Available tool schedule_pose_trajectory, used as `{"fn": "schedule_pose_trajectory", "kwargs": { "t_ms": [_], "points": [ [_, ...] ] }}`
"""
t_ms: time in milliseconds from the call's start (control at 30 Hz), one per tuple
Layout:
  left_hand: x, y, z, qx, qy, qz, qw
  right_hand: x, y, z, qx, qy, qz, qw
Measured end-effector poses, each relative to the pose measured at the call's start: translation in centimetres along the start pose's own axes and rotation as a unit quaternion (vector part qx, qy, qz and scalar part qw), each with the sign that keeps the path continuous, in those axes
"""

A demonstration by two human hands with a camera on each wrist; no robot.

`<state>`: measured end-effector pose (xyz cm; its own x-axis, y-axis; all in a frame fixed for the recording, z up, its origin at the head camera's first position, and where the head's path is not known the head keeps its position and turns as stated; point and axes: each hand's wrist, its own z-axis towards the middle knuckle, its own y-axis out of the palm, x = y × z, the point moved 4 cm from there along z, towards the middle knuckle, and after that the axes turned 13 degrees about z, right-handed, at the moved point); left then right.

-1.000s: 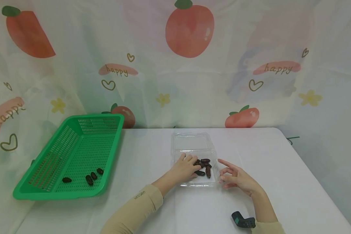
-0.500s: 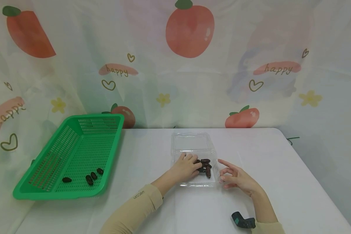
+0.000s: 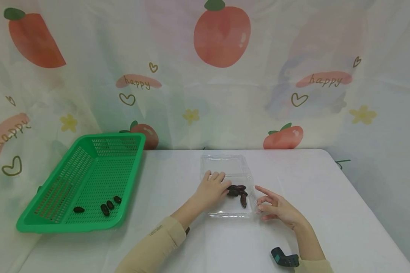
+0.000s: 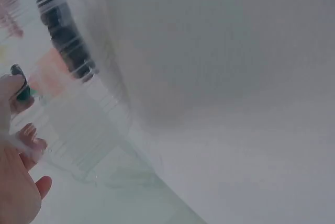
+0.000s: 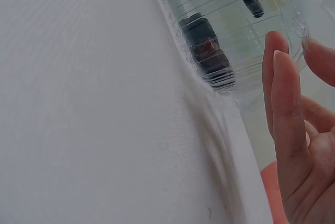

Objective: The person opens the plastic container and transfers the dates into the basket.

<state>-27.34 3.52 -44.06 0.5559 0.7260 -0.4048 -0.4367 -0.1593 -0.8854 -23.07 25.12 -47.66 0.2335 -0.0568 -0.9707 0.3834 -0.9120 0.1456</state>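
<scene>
Several dark dates lie in a clear plastic clamshell box, its lid open toward the wall. My left hand is over the box's left side, fingers at the dates' edge. Thumb and fingers pinch one date above the others, as the left wrist view shows; the right wrist view also has this date below the fingertips. At the box's right wall is my right hand, index finger extended to the rim and the other fingers loosely bent.
A green perforated basket stands at the left of the white table, with several dates inside. A small black device is at the right forearm. Behind the table hangs a fruit-printed curtain.
My left hand has moved slightly up and left in the box. The date near the front has gone from its place, and the dates sit closer together. The right hand keeps still.
</scene>
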Motion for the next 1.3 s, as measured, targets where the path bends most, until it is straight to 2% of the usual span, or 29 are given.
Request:
{"fn": "schedule_pose_trajectory", "kwargs": {
  "t_ms": [233,433,567,700,900,1033,1200,1300],
  "points": [
    [-2.0,-0.7,-1.0,0.011,-0.046,0.013,0.9988,0.1,-0.1,0.0,-0.002,-0.002,-0.001,1.0000],
    [-3.9,-1.3,-2.4,0.001,-0.087,0.031,0.9957,0.2,-0.1,0.0,-0.003,-0.004,0.003,1.0000],
    [-5.1,-1.8,-3.5,0.019,-0.114,0.030,0.9928,0.2,-0.1,0.0,-0.001,-0.002,0.001,1.0000],
    [-6.3,-2.3,-4.8,0.043,-0.142,0.041,0.9881,0.2,-0.1,0.0,-0.001,-0.002,0.001,1.0000],
    [-8.1,-2.8,-6.6,0.044,-0.180,0.054,0.9812,0.1,-0.1,0.0,-0.002,-0.003,-0.001,1.0000],
    [-9.3,-3.1,-7.9,0.053,-0.201,0.046,0.9771,0.1,-0.1,0.0,-0.002,-0.002,-0.001,1.0000],
    [-10.9,-3.7,-9.8,0.090,-0.229,0.026,0.9688,0.1,-0.2,0.0,-0.001,-0.002,0.000,1.0000],
    [-11.9,-4.1,-10.9,0.100,-0.248,0.025,0.9632,0.1,-0.2,0.0,-0.003,-0.003,0.001,1.0000]
  ]
}}
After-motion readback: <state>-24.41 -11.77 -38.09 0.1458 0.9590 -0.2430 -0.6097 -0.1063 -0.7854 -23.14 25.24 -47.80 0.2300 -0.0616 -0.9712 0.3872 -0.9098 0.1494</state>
